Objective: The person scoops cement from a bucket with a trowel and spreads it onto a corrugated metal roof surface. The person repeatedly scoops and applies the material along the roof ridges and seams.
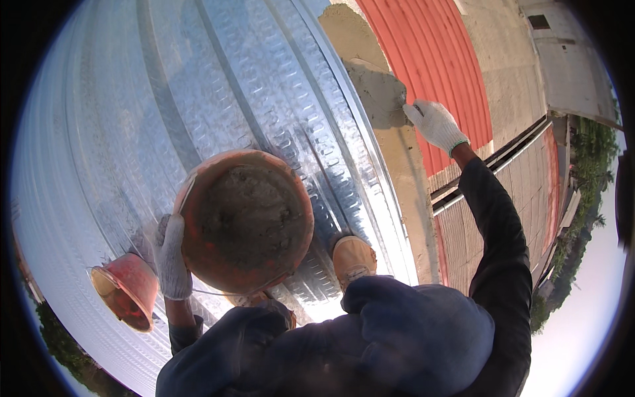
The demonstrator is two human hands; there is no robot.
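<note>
My left hand [172, 255], in a pale knit glove, grips the left rim of a large orange bucket [305, 205] that holds wet grey mortar [241, 218]. My gloved right hand [433, 122] reaches to the upper right, its fingers closed on what looks like a trowel [395, 99], whose mortar-coated blade is hard to tell apart from the surface. It lies against a band of smeared grey mortar [357, 46] along the edge of the metal sheeting. My tan shoe [354, 258] stands just right of the bucket.
Ribbed silver metal sheeting [112, 132] spans the left and middle. A smaller red bucket [135, 284] lies tilted at lower left. Red corrugated panels [430, 46], a beige strip [509, 73] and a dark slot [489, 162] are on the right, with trees [589, 159] beyond.
</note>
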